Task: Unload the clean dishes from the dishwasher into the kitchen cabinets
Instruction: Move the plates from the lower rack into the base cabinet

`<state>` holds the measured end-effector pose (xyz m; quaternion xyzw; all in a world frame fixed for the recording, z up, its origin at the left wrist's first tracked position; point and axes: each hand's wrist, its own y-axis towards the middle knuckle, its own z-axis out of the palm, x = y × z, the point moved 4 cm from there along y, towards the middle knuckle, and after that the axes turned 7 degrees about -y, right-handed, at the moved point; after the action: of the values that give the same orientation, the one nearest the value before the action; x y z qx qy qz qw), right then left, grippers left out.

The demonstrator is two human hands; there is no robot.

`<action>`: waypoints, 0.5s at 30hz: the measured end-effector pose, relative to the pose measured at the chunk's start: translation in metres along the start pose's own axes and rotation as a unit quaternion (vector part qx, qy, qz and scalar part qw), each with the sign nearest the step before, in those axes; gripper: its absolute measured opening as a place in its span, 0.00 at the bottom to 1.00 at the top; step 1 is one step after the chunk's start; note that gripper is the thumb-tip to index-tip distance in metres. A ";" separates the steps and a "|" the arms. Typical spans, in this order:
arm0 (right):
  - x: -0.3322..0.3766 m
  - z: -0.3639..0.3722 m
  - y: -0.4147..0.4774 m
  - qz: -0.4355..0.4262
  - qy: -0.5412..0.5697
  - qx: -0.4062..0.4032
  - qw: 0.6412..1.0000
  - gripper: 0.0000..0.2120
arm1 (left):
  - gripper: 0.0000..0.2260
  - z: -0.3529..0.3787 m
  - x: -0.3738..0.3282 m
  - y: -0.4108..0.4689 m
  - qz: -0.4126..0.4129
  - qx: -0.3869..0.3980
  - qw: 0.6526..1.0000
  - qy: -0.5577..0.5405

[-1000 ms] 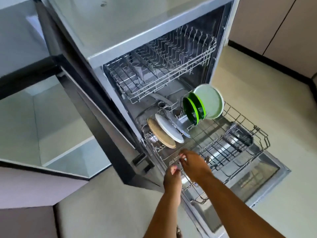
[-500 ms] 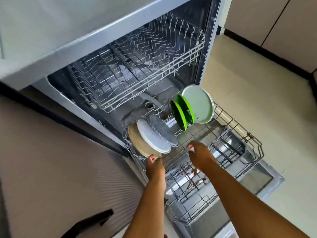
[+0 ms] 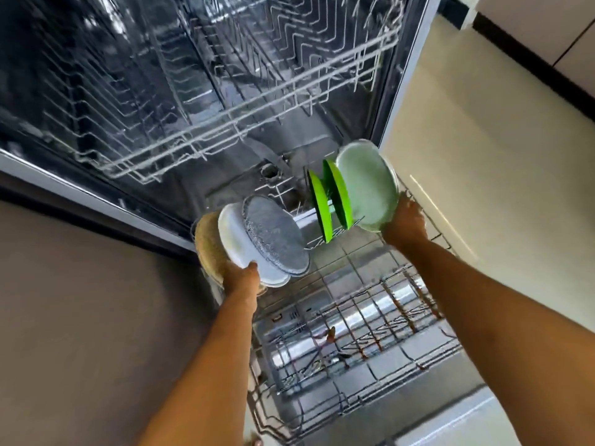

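pale green plate (image 3: 367, 188), on edge in the lower rack (image 3: 354, 284) right of frame centre, is gripped at its lower rim by the right hand (image 3: 404, 223); the left hand (image 3: 243, 278) likewise grips the tan plate (image 3: 209, 249) centre-left, so each probably lifts straight up.

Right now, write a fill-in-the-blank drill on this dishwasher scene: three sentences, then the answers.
1. The right grip holds the pale plate, next to ___ bright green plates.
2. The left grip lays its thumb on the white plate, which stands ___ the tan plate and the grey plate.
3. The lower rack is pulled ___ of the dishwasher.

Answers: two; between; out
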<state>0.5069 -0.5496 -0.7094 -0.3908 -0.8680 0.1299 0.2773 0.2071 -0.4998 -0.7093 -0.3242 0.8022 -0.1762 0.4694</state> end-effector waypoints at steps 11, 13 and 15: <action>0.003 -0.008 0.034 -0.016 -0.059 0.008 0.998 0.16 | 0.15 -0.016 -0.002 -0.033 0.119 -0.134 0.984 -0.001; 0.009 -0.012 0.032 -0.029 -0.071 -0.017 0.997 0.11 | 0.15 -0.025 0.001 -0.043 0.143 -0.161 0.976 -0.039; 0.014 -0.018 0.027 -0.030 -0.093 -0.049 0.994 0.11 | 0.14 -0.031 0.007 -0.054 0.133 -0.182 0.972 -0.074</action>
<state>0.5264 -0.5207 -0.7013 -0.3637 -0.9067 0.1149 0.1802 0.1965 -0.5441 -0.6666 -0.3066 0.8199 0.0608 0.4797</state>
